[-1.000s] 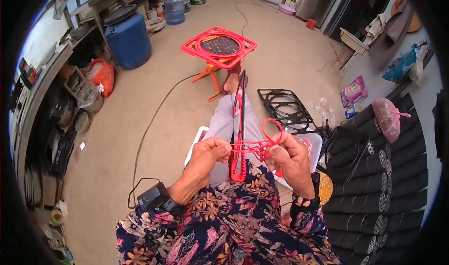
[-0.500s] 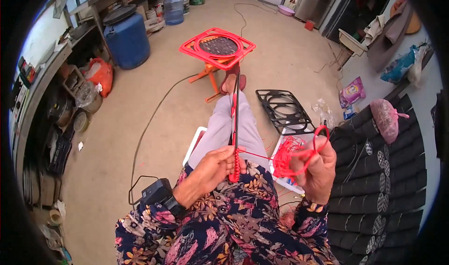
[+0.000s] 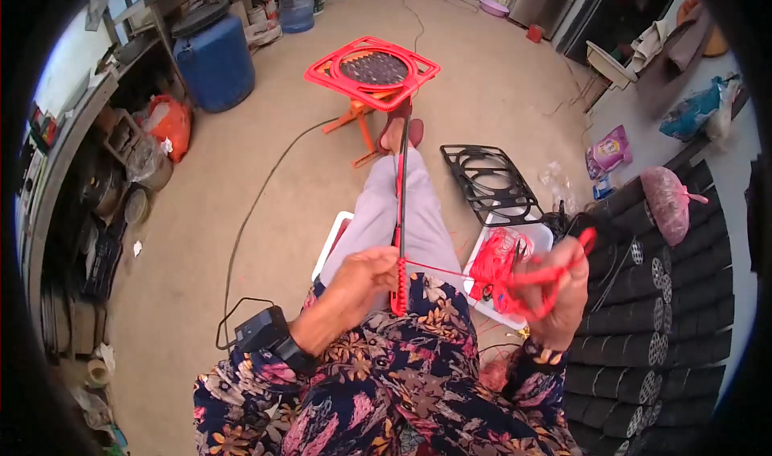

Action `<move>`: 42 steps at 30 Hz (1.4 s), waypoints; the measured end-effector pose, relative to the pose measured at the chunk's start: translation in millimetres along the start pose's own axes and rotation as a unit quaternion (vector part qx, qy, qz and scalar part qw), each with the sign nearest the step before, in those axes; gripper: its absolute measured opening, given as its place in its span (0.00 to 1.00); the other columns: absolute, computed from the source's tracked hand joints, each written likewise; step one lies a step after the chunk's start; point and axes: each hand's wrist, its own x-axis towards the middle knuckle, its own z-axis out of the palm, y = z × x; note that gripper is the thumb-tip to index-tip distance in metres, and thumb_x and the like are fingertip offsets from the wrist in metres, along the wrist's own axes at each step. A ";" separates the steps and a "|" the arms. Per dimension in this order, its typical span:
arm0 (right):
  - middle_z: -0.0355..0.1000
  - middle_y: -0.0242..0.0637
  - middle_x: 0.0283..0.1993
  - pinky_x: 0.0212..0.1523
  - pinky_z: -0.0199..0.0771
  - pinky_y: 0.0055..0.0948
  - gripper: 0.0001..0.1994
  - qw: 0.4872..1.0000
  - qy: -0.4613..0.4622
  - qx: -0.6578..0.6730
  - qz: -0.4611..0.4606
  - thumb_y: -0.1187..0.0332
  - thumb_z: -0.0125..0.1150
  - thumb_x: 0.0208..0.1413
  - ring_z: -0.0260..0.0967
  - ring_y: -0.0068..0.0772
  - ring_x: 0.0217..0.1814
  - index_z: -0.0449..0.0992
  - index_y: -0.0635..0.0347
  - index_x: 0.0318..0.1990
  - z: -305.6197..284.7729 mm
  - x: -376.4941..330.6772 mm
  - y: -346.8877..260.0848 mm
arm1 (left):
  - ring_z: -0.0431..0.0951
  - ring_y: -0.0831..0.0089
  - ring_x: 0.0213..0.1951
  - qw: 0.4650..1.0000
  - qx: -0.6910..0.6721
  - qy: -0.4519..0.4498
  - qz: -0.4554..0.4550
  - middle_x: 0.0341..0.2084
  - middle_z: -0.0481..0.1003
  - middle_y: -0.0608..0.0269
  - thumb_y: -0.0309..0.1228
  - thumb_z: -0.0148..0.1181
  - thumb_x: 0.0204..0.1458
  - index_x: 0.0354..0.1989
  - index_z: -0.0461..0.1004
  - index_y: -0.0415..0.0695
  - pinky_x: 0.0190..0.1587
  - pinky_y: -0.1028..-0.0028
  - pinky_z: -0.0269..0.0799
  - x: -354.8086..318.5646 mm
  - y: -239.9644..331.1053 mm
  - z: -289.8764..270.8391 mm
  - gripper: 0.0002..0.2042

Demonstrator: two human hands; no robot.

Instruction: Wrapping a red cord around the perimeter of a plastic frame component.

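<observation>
A flat black frame (image 3: 404, 174), seen edge-on, stands over my lap and reaches away between my legs. Tight turns of red cord (image 3: 400, 281) cover its near end. My left hand (image 3: 358, 283) pinches the frame beside those turns, with some fingers hidden behind it. From there a taut strand of cord runs right to my right hand (image 3: 559, 291). That hand is closed on a looped bundle of red cord (image 3: 537, 279), smeared by motion. Below and behind it, a white tray (image 3: 523, 323) holds a tangle of red cord (image 3: 503, 255).
Ahead, a red square frame with a round opening (image 3: 371, 98) rests on an orange stand (image 3: 350, 122). A black openwork frame (image 3: 490, 182) leans by the tray. Black ribbed rolls (image 3: 619, 367) are stacked at right. A blue barrel (image 3: 215, 66) stands far left; a cable (image 3: 269, 174) crosses the floor.
My right hand has shifted slightly right and down with its cord bundle, which has tipped over. The fingers of my left hand have moved slightly left along the frame's edge.
</observation>
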 end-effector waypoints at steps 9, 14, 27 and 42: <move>0.70 0.33 0.18 0.19 0.63 0.23 0.04 0.846 -0.116 -0.518 0.055 0.74 0.61 0.53 0.68 0.20 0.19 0.74 0.64 0.35 -5.6 65.4 46.4 | 0.74 0.75 0.35 0.959 0.113 0.052 0.253 0.35 0.76 0.61 0.31 0.56 0.56 0.49 0.70 0.35 0.40 0.76 0.69 -9.4 51.7 13.9 0.15; 0.73 0.42 0.22 0.22 0.68 0.35 0.09 0.793 -0.210 -0.571 -0.029 0.67 0.64 0.50 0.70 0.46 0.22 0.73 0.61 0.35 -2.6 83.0 71.7 | 0.75 0.76 0.34 0.951 0.177 0.033 0.250 0.34 0.77 0.60 0.29 0.60 0.53 0.44 0.74 0.34 0.37 0.76 0.70 -5.6 63.7 27.8 0.14; 0.74 0.37 0.29 0.23 0.67 0.23 0.04 0.895 -0.098 -0.412 0.140 0.74 0.59 0.54 0.70 0.22 0.22 0.74 0.63 0.36 -10.8 43.9 74.2 | 0.76 0.73 0.25 0.957 0.109 0.095 0.252 0.24 0.77 0.57 0.26 0.59 0.53 0.34 0.75 0.33 0.30 0.75 0.71 8.8 60.9 9.7 0.06; 0.75 0.42 0.27 0.26 0.69 0.29 0.13 0.799 -0.151 -0.551 0.186 0.69 0.63 0.51 0.71 0.33 0.23 0.76 0.60 0.44 -20.7 25.0 102.7 | 0.74 0.80 0.26 0.978 0.113 0.126 0.123 0.26 0.78 0.63 0.24 0.61 0.52 0.33 0.78 0.36 0.31 0.79 0.69 5.5 -3.4 -8.6 0.05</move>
